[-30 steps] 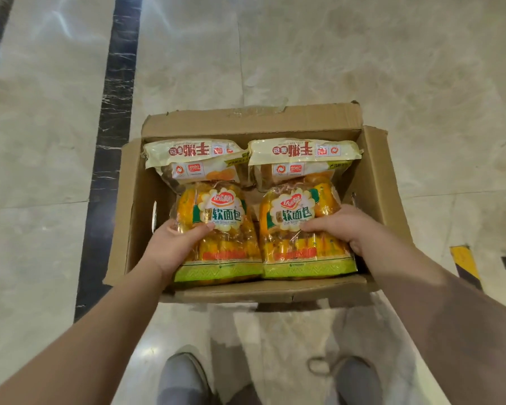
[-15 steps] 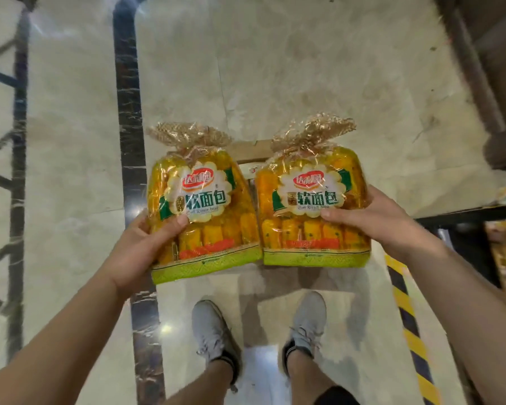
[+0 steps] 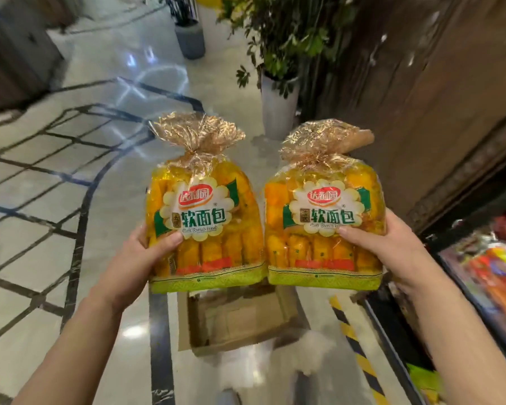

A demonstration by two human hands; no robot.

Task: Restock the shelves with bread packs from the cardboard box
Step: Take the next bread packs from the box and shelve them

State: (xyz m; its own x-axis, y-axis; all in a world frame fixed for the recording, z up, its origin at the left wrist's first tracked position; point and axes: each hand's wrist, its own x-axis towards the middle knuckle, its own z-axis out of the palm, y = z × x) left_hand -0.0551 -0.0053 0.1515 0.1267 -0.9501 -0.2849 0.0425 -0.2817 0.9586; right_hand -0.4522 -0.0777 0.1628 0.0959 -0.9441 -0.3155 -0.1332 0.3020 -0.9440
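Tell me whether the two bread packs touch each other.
Touching. In the head view the left pack and right pack meet along their lower edges near the green bottom bands, with no floor visible between them there; higher up, a narrow gap opens.

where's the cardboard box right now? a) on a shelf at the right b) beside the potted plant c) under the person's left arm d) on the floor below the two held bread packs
D: the cardboard box sits on the floor, showing just beneath the left bread pack held by the left hand and the right bread pack held by the right hand.
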